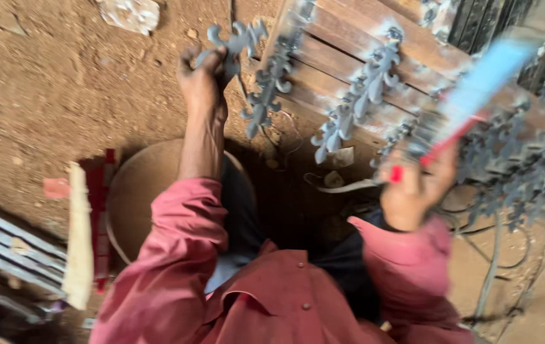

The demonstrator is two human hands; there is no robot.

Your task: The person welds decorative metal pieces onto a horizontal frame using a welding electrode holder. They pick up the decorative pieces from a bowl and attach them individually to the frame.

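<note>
Left hand point(201, 79): arm extended fwd over the dirt floor point(49, 83), grip closed around one end of a grey cast-metal leaf ornament point(237, 41). The ornament projects up and to the right from the fist, just beside the near edge of the metal gate panel point(342, 38).

Right hand point(412, 188): raised, grip closed on a tool with a red handle and a pale blue upper part point(476, 86). Tool is motion-blurred; exact type cannot be told. It angles up and to the right, crossing in front of the panel.

Gate panel: rust-brown bars, lying tilted at top right of view. Two more grey leaf ornaments point(355, 95) sit along its bars, approx. parallel, pointing down-left. A dense cluster of similar grey scrollwork point(527, 172) sits at the right edge, behind the right hand.

Other items:
- Round brown stool or drum top point(135, 191), under the left forearm, on the floor.
- Pale wooden strip w/ red piece point(81, 236), left of it.
- Grey metal bars point(5, 248), bottom-left corner.
- Dark cables point(495, 255) on the floor, bottom right.

Person wears a red-pink shirt point(272, 299), sleeves pushed up.
</note>
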